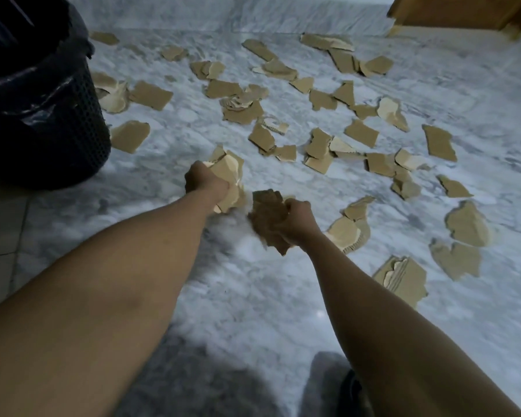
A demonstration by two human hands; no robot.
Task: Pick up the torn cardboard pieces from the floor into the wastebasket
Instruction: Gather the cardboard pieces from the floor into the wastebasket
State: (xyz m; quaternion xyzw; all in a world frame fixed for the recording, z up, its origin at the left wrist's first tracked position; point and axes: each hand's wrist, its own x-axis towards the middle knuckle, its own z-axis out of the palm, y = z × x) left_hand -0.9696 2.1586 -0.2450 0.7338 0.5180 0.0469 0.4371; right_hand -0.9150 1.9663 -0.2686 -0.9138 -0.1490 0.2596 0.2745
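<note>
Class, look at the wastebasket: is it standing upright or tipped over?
Upright. The wastebasket stands on its base on the floor, its black liner folded over the rim at top.

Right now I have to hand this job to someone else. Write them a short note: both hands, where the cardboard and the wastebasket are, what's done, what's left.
Left hand: closed on a bunch of cardboard pieces.
Right hand: closed on its own darker bunch.
Wastebasket: black, bag-lined, upright on the floor to the far left; its inside is not visible.
Done: two handfuls gathered, not yet dropped in.
Left: empty both hands into the basket, then clear the many scattered pieces across the marble floor, mostly ahead and right.
</note>
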